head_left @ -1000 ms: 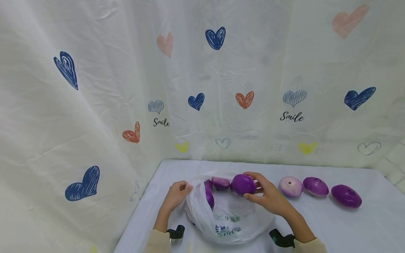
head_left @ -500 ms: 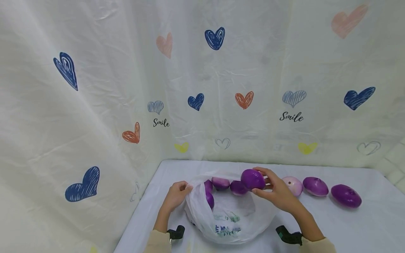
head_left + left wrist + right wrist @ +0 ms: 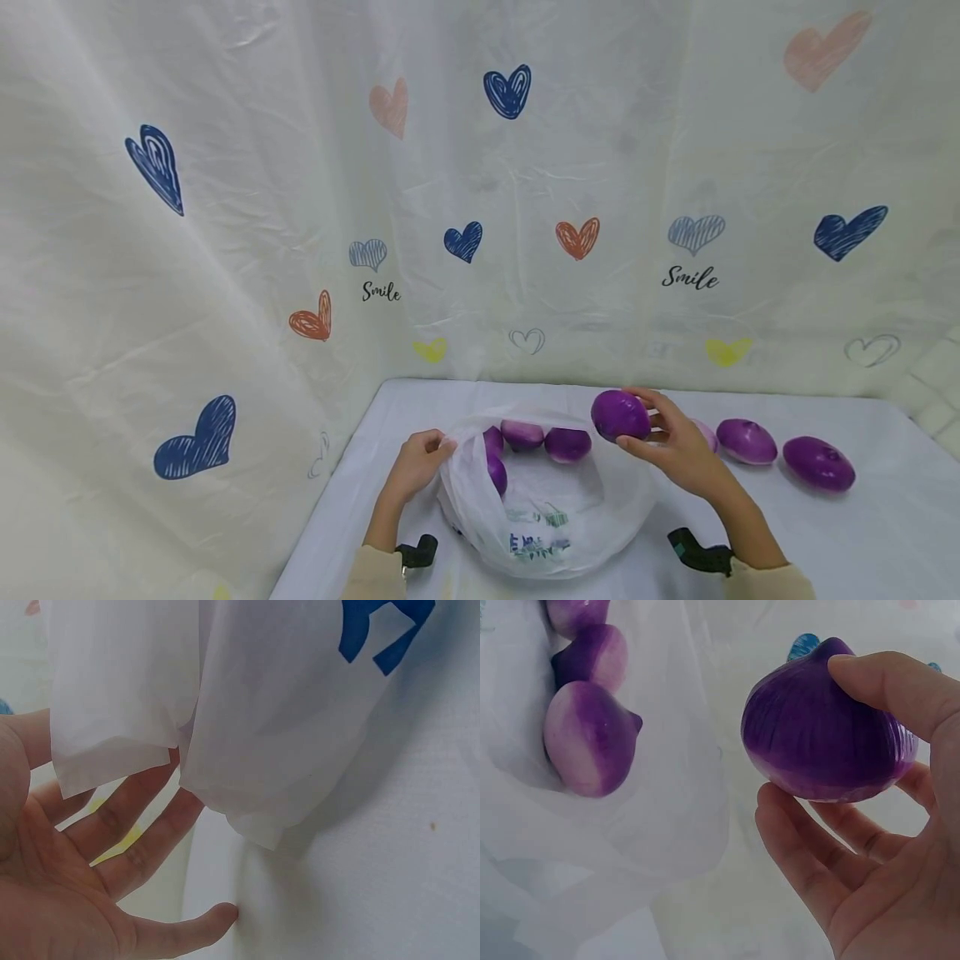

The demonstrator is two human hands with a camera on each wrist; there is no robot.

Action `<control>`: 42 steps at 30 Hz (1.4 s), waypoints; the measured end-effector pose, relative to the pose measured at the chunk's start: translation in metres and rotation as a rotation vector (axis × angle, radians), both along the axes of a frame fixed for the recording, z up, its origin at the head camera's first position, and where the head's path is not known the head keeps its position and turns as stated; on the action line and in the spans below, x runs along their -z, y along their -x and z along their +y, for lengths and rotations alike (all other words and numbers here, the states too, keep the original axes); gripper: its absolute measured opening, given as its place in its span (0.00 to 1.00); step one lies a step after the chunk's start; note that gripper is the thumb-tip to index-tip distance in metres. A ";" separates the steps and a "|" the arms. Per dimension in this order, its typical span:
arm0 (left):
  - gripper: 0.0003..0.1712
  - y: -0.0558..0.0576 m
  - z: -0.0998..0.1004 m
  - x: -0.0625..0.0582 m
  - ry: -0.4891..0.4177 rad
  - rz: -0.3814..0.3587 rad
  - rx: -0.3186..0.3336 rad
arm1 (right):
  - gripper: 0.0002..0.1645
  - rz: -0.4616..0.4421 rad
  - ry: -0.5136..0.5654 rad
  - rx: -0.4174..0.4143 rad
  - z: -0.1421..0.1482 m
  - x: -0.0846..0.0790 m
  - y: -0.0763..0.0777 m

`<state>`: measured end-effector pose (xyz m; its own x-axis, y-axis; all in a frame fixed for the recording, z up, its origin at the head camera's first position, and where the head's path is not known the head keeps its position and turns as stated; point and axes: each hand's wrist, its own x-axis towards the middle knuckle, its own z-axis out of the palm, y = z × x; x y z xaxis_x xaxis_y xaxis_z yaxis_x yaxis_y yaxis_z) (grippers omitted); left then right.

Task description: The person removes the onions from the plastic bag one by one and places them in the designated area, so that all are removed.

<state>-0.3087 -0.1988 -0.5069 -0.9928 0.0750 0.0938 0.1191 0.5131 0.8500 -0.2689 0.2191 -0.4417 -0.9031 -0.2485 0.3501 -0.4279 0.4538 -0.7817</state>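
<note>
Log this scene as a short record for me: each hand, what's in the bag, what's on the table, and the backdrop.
Left hand: holds the left edge of the white plastic bag
Right hand: grips a purple onion
In bag: at least four onions
On table: three more onions right of the bag, one partly hidden behind the right hand
Backdrop: white sheet, printed hearts and "Smile"

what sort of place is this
Probably an indoor corner screened off for recording, though the wider room is hidden: a heart-patterned curtain hangs behind and to the left of a white-covered table, and a black device sits at each wrist.
</note>
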 end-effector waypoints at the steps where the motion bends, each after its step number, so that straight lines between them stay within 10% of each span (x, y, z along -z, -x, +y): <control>1: 0.13 0.000 0.000 0.000 0.000 0.000 -0.001 | 0.41 0.004 0.001 0.002 0.002 0.000 0.000; 32: 0.13 0.002 -0.002 0.003 -0.002 0.011 0.002 | 0.48 -0.140 -0.055 0.216 0.061 -0.004 -0.004; 42: 0.14 0.004 -0.003 0.004 0.000 0.007 -0.001 | 0.48 -0.132 -0.131 0.256 0.079 0.016 -0.011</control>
<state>-0.3124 -0.2021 -0.5108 -0.9921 0.0745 0.1008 0.1248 0.5135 0.8490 -0.2575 0.2976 -0.4575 -0.9778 -0.0428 0.2052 -0.1853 0.6341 -0.7507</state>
